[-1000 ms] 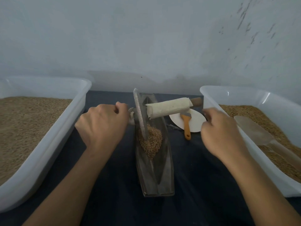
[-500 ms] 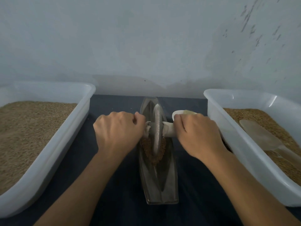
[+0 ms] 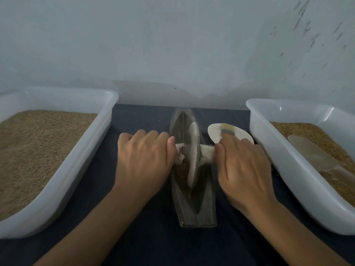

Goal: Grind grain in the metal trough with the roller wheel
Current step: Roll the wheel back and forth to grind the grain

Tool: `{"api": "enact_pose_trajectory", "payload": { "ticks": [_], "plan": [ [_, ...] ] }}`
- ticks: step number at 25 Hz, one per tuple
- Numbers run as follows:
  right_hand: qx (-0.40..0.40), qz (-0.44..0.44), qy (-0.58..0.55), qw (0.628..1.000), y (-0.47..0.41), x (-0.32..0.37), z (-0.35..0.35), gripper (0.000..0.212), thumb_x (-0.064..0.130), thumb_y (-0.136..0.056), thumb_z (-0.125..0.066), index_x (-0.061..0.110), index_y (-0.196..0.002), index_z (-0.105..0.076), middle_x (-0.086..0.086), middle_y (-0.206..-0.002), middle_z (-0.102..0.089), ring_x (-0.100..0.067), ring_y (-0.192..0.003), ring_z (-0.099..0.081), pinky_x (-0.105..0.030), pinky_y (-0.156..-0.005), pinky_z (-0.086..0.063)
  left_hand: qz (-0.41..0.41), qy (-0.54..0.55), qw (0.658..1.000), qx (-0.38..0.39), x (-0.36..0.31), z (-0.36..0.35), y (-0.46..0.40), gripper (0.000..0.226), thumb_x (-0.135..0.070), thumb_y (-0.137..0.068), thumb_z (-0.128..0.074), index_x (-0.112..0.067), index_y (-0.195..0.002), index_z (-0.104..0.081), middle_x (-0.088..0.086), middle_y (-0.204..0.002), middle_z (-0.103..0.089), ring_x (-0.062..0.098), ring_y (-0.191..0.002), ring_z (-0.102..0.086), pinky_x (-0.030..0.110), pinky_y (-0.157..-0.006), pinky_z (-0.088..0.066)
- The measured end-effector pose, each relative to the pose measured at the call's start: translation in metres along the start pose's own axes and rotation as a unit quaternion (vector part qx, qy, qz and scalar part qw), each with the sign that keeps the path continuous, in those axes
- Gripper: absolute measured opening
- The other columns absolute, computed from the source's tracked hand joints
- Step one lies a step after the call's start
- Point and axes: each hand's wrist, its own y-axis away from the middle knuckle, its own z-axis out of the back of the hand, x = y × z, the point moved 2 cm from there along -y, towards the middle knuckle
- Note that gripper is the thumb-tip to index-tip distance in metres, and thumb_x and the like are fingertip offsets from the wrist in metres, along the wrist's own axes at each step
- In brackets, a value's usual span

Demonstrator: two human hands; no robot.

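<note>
Metal roller wheel [image 3: 192, 154], probably heavy and rigid, stands in the trough [image 3: 194, 208]; left hand [image 3: 143, 160] and right hand [image 3: 244, 166] grip its wrapped axle ends.

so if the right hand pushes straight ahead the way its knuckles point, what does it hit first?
Probably the brush lying on the white plate just beyond the right hand; the wall is further back. Depth is unclear.

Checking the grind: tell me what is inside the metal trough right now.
The metal trough holds the roller wheel standing on brown grain. The left hand and right hand grip its wrapped axle. Grain beneath the wheel is hidden.
</note>
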Motion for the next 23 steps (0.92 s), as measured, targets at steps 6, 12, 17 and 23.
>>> {"api": "enact_pose_trajectory", "payload": {
  "ticks": [6,12,17,23],
  "plan": [
    [0.097,0.004,0.058,0.994,-0.059,-0.009,-0.027,0.054,0.042,-0.100,-0.014,0.019,-0.064,-0.047,0.007,-0.057,-0.045,-0.015,-0.048,-0.039,-0.029,-0.049,-0.020,-0.067,-0.082,0.977,0.185,0.017,-0.029,-0.030,0.019,-0.013,-0.100,-0.041,-0.017,-0.082,-0.040,-0.003,-0.065,-0.033,0.021,-0.056,-0.044,0.028,-0.051,-0.025],
    [0.205,-0.063,0.057,0.975,-0.089,-0.031,-0.056,0.044,0.036,-0.103,-0.024,0.019,-0.070,-0.046,0.002,-0.070,-0.046,-0.021,-0.061,-0.038,-0.036,-0.054,-0.018,-0.027,-0.080,0.980,0.179,0.014,-0.047,-0.072,0.043,-0.020,-0.094,-0.011,-0.017,-0.095,-0.054,-0.001,-0.076,-0.040,0.027,-0.070,-0.043,0.033,-0.054,-0.025],
    [0.059,0.012,0.037,0.997,-0.025,-0.006,-0.015,0.043,0.035,-0.109,-0.018,0.025,-0.075,-0.043,0.006,-0.063,-0.047,-0.015,-0.052,-0.039,-0.030,-0.047,-0.028,0.007,-0.029,0.994,0.106,0.003,-0.006,-0.017,0.062,-0.030,-0.103,0.004,-0.020,-0.071,-0.048,-0.005,-0.059,-0.041,0.020,-0.051,-0.039,0.035,-0.055,-0.031],
    [0.018,0.037,0.027,0.999,-0.015,-0.003,-0.007,0.039,0.035,-0.109,-0.024,0.026,-0.075,-0.041,0.008,-0.064,-0.044,-0.014,-0.054,-0.037,-0.031,-0.052,-0.028,-0.021,-0.059,0.994,0.093,0.007,-0.006,-0.004,0.046,-0.025,-0.106,-0.012,-0.023,-0.067,-0.037,-0.008,-0.055,-0.031,0.016,-0.046,-0.027,0.034,-0.055,-0.025]
  ]
}}
